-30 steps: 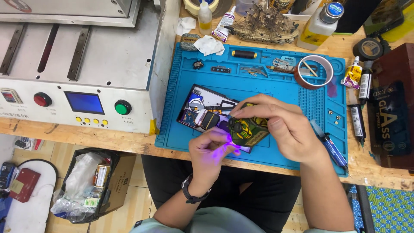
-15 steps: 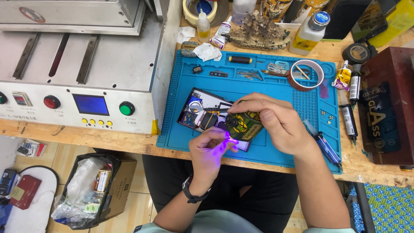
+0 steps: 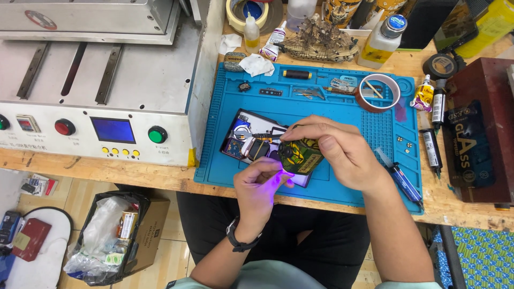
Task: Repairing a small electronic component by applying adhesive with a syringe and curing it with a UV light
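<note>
Head view: person at a wooden desk [image 3: 160, 171], both hands over an opened phone [image 3: 256, 143] on a blue work mat [image 3: 342, 107].
Change: barely anything since a second ago, hands stay put over the phone, the view just slid a bit so the grey machine [image 3: 107, 80] fills more of the left.
Left hand [image 3: 259, 187]: curled shut around a small light, hard to make out, with violet glow on the fingers.
Right hand [image 3: 337, 152]: fingers pinched together on a thin tool at the phone, a dark green-yellow piece [image 3: 299, 156] just under it.
Packages: yellow-labelled bottle with blue cap [image 3: 381, 43] top right, small white dropper bottle [image 3: 251, 35] behind the mat, brown tape roll [image 3: 379, 92] on the mat, dark glossy pouch [image 3: 474, 144] far right, black tubes [image 3: 431, 147] beside it.
</note>
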